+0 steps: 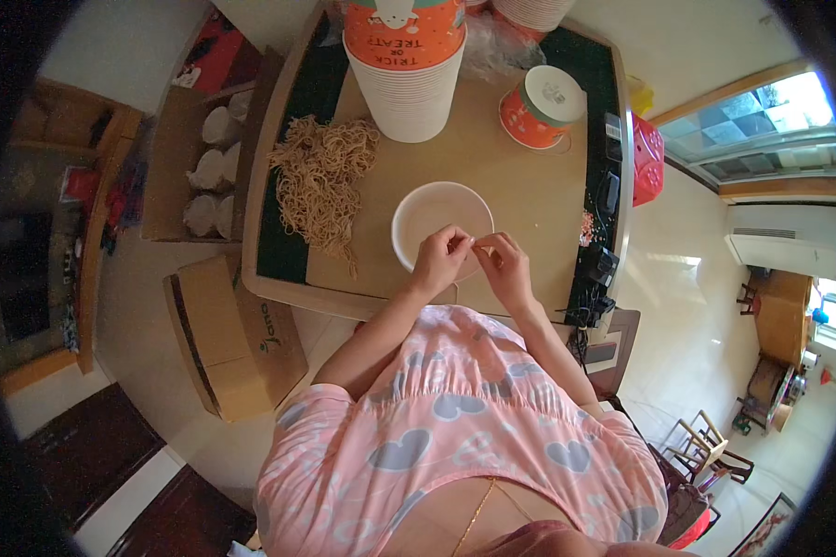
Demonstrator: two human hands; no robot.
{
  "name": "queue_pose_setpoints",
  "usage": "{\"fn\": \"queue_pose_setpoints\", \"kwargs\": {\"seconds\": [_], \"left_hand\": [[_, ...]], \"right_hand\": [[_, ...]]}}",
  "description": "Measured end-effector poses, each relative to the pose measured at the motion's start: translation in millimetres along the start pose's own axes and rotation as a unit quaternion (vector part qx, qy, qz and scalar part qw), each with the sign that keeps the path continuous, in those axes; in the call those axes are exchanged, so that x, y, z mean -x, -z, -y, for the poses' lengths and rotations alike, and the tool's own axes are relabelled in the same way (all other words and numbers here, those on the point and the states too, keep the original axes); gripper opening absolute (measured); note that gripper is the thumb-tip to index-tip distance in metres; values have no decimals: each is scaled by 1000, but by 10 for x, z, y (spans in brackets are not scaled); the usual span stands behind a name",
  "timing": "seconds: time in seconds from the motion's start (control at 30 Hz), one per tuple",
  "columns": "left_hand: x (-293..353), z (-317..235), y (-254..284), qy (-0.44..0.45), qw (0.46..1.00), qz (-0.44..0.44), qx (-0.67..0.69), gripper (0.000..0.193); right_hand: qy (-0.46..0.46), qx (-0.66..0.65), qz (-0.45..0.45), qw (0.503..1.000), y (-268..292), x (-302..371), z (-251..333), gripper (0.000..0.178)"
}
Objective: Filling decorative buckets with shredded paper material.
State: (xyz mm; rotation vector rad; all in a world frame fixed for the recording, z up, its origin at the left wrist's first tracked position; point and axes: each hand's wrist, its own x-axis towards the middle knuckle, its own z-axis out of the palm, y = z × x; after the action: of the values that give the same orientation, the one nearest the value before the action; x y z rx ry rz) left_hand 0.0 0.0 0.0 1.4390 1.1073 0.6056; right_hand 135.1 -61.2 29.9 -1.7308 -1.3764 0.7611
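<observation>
— Where are the hands?
— Left hand (439, 257) and right hand (502, 265) meet over the near rim of the white bowl (437, 218) on the worktop (520, 186).
— Fingers?
— Pinched together, perhaps on something tiny; too small to tell.
— Around them?
— Noodle pile (323, 176) left of the fingers, cup stack (405, 65) beyond.

Person's top (455, 418): pink, thin fabric, printed all over with grey-blue heart shapes, a few paler white ones mixed in. Gathered, elasticated band runs across the far part of the garment, fabric puckers in fine vertical ruffles there. Short puffed sleeve on the left, same print, hem gathered. Right sleeve mostly hidden by the fisheye bend. Wide neckline at the near edge. Thin gold-coloured chain (478, 511) hangs at the neck. Forearms bare, no watch, no rings or bracelets that can be made out on either hand.
</observation>
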Motion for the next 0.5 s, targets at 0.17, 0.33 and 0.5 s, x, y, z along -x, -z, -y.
{"fn": "queue_pose_setpoints", "kwargs": {"seconds": [0.17,0.33,0.5], "left_hand": [[67,-264,145,-2,996,59,-69,17],[174,-436,116,17,996,79,-29,15],[184,-391,110,14,998,62,-13,13]], "right_hand": [[23,-9,-56,998,65,-46,-56,9],[73,13,-40,996,86,24,-125,12],[0,7,-27,1000,118,130,-67,18]]}}
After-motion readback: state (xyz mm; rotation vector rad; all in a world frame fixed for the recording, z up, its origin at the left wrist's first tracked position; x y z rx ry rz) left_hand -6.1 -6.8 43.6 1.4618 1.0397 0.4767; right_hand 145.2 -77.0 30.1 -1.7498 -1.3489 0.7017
